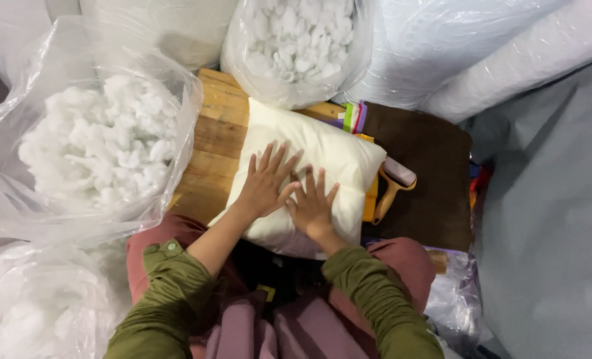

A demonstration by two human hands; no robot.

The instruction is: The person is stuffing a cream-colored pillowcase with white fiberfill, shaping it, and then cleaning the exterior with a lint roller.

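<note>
A cream stuffed pillow [322, 149] lies across a wooden board [216, 136] in front of my knees. My left hand [267, 181] rests flat on the pillow's near half, fingers spread. My right hand [312, 205] presses flat beside it, fingers apart, its thumb side touching the left hand. Neither hand grips anything. Both arms wear olive green sleeves.
A clear plastic bag of white fibre stuffing [100, 143] stands at the left, another [296, 40] behind the pillow, a third [30, 306] at lower left. A lint roller with a yellow handle [392, 186] lies right of the pillow on brown cloth [429, 173]. Grey fabric [555, 219] fills the right.
</note>
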